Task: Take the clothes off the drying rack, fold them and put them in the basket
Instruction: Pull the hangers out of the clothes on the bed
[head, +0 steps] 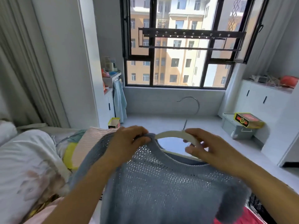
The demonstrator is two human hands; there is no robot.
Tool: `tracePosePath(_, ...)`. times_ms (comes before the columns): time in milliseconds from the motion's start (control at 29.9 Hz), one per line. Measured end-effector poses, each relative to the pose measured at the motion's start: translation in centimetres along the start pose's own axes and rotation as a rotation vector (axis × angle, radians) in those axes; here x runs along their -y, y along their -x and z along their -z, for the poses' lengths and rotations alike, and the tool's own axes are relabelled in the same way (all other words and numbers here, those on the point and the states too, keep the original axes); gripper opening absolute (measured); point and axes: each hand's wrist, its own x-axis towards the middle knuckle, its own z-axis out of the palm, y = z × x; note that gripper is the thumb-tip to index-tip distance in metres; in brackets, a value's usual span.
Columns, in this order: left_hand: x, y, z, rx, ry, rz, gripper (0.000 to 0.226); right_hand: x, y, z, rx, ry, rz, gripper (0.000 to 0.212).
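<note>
- The grey-blue open-knit sweater (161, 183) hangs in front of the person, off the rack, with its neckline on a white hanger (168, 134). Its body drops out of view at the bottom edge.
- The left hand (129, 141) has its fingers curled, pinching the sweater's shoulder right where the knit meets the hanger's arm.
- The right hand (208, 149) grips the hanger's other arm, thumb on top and fingers curled underneath.
- The hanger's metal hook (194, 102) stands free above both hands, hooked on nothing.
- A pink striped cloth (95, 135) lies just left of the sweater on the bed, beside a white floral pillow (24, 159).
- Red fabric (239, 219) shows below the right forearm.
- On the floor to the right, a grey storage box (237, 131) carries a yellow and red carton (247, 121).
- Far ahead, the dark drying rack (191, 35) hangs bare before the window (178, 70).
</note>
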Motion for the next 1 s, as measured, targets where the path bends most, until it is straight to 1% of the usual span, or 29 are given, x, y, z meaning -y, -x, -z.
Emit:
tracePosePath(67,-0.8,0.1,-0.8,0.022,0.007,-0.059,0.029,1.5,-1.4,-0.5,0.059,-0.179,-0.034,0.013)
tracePosePath(134,-0.6,0.3,-1.0,0.019,0.064,-0.042,0.027,1.7,-2.2,-0.6,0.064,-0.274,-0.108,0.014)
tracePosePath(234,0.1,0.7,-1.0,-0.053,0.178,0.095,0.009,1.3,-2.7,-1.2,0.149,-0.177,-0.147,0.015)
tracePosePath(301,0.6,1.0,-1.0,-0.052,0.257,0.243,0.02,1.3,-2.9,-1.3,0.169,-0.11,-0.158,0.017)
tracePosePath(368,1.6,1.5,-0.8,-0.011,0.345,0.354,0.018,1.2,-3.2,-0.8,0.13,-0.102,-0.16,0.018)
tracePosePath(401,2.5,1.9,-0.6,-0.021,0.358,0.39,0.015,1.1,-3.4,-0.3,0.104,-0.113,-0.162,0.018)
tracePosePath(434,3.3,2.3,-0.5,-0.035,0.361,0.419,0.017,1.0,-3.5,0.3,0.081,-0.13,-0.166,0.017)
tracePosePath(535,5.0,3.6,-1.2,0.009,0.405,0.487,0.047,0.4,-3.7,1.7,0.038,-0.168,-0.187,0.016)
tracePosePath(568,5.3,3.8,-1.7,0.013,0.406,0.51,0.051,0.3,-3.6,2.0,0.038,-0.179,-0.193,0.016)
tracePosePath(602,5.5,3.8,-2.1,0.001,0.403,0.518,0.046,0.1,-3.5,2.2,0.043,-0.184,-0.195,0.015)
tracePosePath(668,5.4,3.4,-1.9,-0.022,0.429,0.533,0.027,-0.1,-3.1,2.8,0.052,-0.176,-0.197,0.016)
tracePosePath(769,5.3,2.6,-0.8,0.034,0.525,0.541,0.015,-0.4,-2.6,4.1,0.042,-0.17,-0.191,0.017)
tracePosePath(836,5.3,2.2,0.1,0.021,0.542,0.562,0.02,-0.6,-2.4,4.7,0.032,-0.186,-0.191,0.017)
tracePosePath(902,5.6,1.8,0.9,-0.056,0.53,0.537,0.029,-0.8,-2.2,5.0,0.035,-0.186,-0.203,0.017)
tracePosePath(936,5.6,1.6,1.2,-0.109,0.538,0.516,0.03,-0.9,-2.2,5.0,0.047,-0.17,-0.213,0.017)
tracePosePath(1003,5.7,1.4,1.3,-0.208,0.593,0.501,0.023,-1.1,-2.1,4.6,0.099,-0.085,-0.218,0.018)
